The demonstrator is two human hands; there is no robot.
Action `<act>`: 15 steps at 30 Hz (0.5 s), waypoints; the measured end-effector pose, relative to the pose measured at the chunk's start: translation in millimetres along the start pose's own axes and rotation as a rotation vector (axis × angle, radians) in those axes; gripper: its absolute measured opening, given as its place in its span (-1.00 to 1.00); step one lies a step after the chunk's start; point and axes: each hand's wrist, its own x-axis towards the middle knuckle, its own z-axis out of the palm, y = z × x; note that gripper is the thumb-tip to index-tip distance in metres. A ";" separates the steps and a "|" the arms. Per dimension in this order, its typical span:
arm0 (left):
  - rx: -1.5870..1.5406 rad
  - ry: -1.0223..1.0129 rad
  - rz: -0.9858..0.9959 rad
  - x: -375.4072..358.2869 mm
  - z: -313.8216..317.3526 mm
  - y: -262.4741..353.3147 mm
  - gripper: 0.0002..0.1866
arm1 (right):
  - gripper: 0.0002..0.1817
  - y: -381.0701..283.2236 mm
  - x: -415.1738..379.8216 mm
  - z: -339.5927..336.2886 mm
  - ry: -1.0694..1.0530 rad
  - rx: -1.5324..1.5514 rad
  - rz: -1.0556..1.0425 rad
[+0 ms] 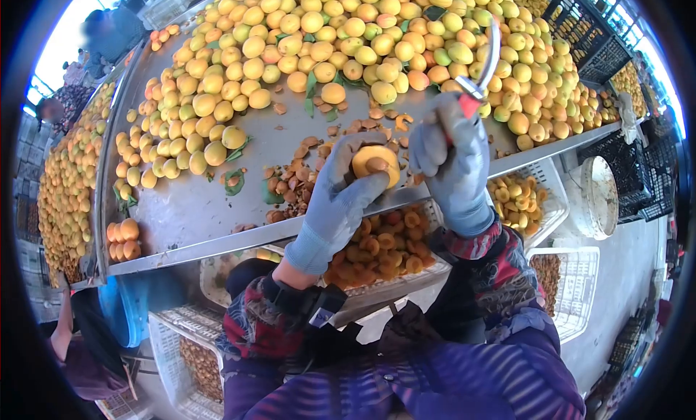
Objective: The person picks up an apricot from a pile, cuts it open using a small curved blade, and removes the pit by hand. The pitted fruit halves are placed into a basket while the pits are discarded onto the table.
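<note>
My gloved left hand [339, 199] is closed around a cut apricot [377, 165], its open face up and the brown pit showing in the middle. In my gloved right hand [453, 148] is a curved-blade knife [491, 57] with a red handle, its metal blade pointing up and away from the apricot. Both hands are above the near edge of a metal table [181, 210]. Loose apricot pits [290, 184] lie on the table just beyond my left hand. Below the hands, a crate holds many halved apricots [380, 250].
A large heap of whole apricots [348, 36] covers the table's far side. More cut fruit fills a white crate [554, 202] at right, beside a white bucket [596, 195]. Black crates [591, 39] stand behind. Pits fill a basket [170, 355] lower left, near a blue bin [130, 308].
</note>
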 end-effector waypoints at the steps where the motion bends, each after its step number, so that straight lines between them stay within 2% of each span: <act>1: -0.003 -0.036 -0.041 -1.7 3.0 0.4 -0.51 | -0.68 -9.3 -0.3 7.1 -0.001 0.079 -0.046; 3: -0.007 -0.075 -0.088 -2.2 4.8 -1.8 -0.51 | -0.62 -20.3 -0.5 19.7 0.026 0.145 -0.119; 5: -0.046 -0.207 -0.030 -1.3 3.6 -4.8 -0.52 | -0.62 -24.2 -2.3 26.3 0.033 0.119 -0.154; 8: 0.013 -0.161 -0.027 -0.7 7.4 -7.3 -0.53 | -0.61 -21.9 -1.7 20.9 0.010 0.058 -0.206; 11: 0.049 -0.159 -0.045 -1.0 7.4 -7.7 -0.52 | -0.71 -15.5 -1.8 13.5 -0.042 0.074 -0.271; 13: 0.068 -0.137 -0.033 -2.2 11.4 -9.3 -0.53 | -0.74 -13.0 -5.2 17.6 0.053 -0.073 -0.370; 15: 0.088 -0.113 -0.023 -3.0 15.5 -8.3 -0.53 | -0.75 -14.4 -9.2 18.0 0.048 -0.098 -0.351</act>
